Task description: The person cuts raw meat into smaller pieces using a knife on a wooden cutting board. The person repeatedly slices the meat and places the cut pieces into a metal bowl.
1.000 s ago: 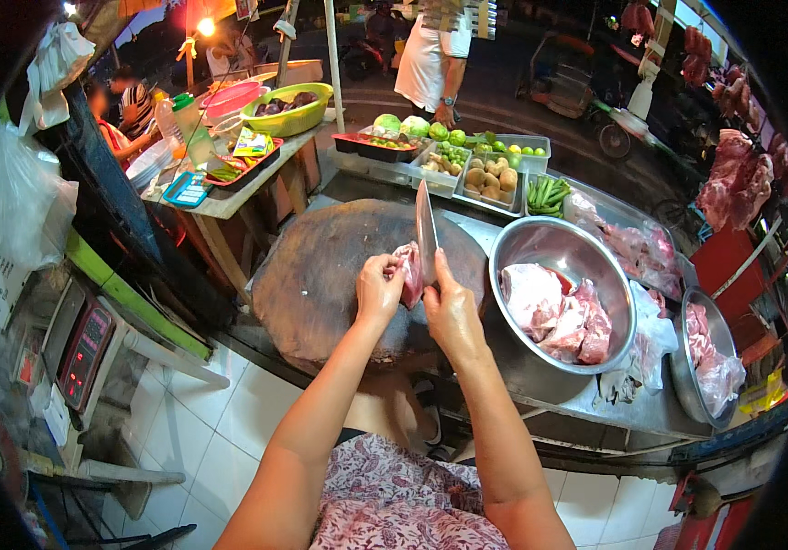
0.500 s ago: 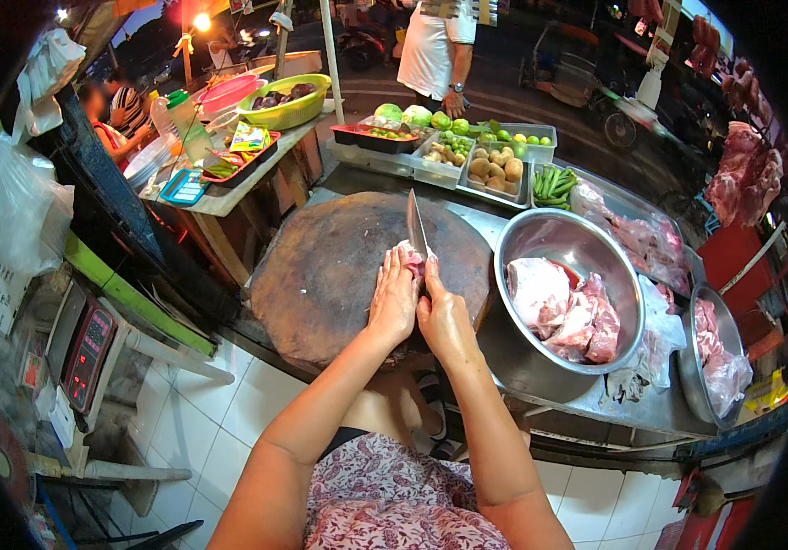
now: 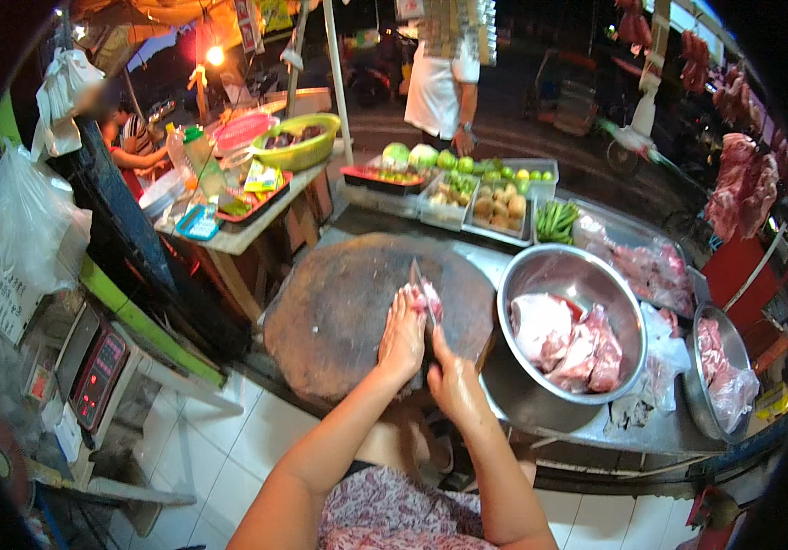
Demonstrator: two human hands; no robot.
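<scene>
On the round wooden chopping block (image 3: 330,307) lies a small piece of pink meat (image 3: 429,302). My left hand (image 3: 403,337) lies over its left side with fingers extended, pressing on it. My right hand (image 3: 449,371) grips a knife (image 3: 416,278) whose blade points away from me and rests in or against the meat, just right of my left fingers. A steel bowl (image 3: 507,344) holding large cuts of meat stands right of the block.
Behind the block are trays of vegetables (image 3: 495,209) and a meat tray (image 3: 632,261). Another bowl (image 3: 710,390) sits far right. A scale (image 3: 99,376) is at left, plastic bags (image 3: 38,206) and meat (image 3: 733,183) hang at the sides. A person in white (image 3: 435,92) stands beyond.
My left hand went from gripping the meat upright to lying flattened over it. The knife moved down and toward me, its blade lower. The view shifted, so the surroundings appear lower.
</scene>
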